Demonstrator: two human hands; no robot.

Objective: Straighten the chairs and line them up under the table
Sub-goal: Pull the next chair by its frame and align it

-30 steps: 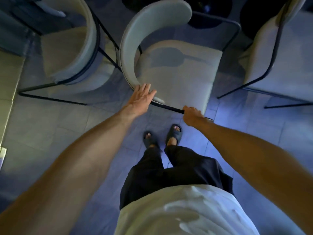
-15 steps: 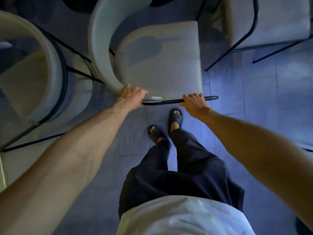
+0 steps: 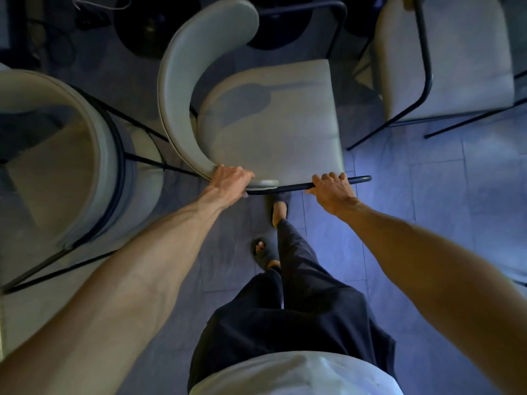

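Nearest the camera is the person's white top [image 3: 285, 374], and below it dark trousers [image 3: 285, 317]. Two feet in dark slippers stand on the grey tiled floor [image 3: 427, 201]. One slipper [image 3: 263, 250] is close to the body. The other foot [image 3: 279, 206] is a step ahead, with its toes under the near edge of the middle chair.

Both bare arms reach forward to the middle chair [image 3: 268, 121]. The left hand [image 3: 228, 181] is curled over the near end of the chair's curved grey back. The fingers wrap over the top of the pad and the thumb is tucked under, so it has a firm hold. The right hand [image 3: 333, 192] is closed around the thin black bar [image 3: 291, 186] that runs along the near edge of the seat. Its fingers are bent over the bar and its knuckles point up.

The middle chair has a flat grey seat and a rounded back that bends around its left side. It stands on the floor between two other chairs.

The left chair [image 3: 71, 166] stands close beside it, and their black legs nearly meet. The right chair [image 3: 456, 67] stands a little apart, with a strip of floor between them.

Farther off, past the chairs, the floor is dark. A round black base [image 3: 273, 38] and some loose cables [image 3: 97, 7] lie there. The table cannot be made out.
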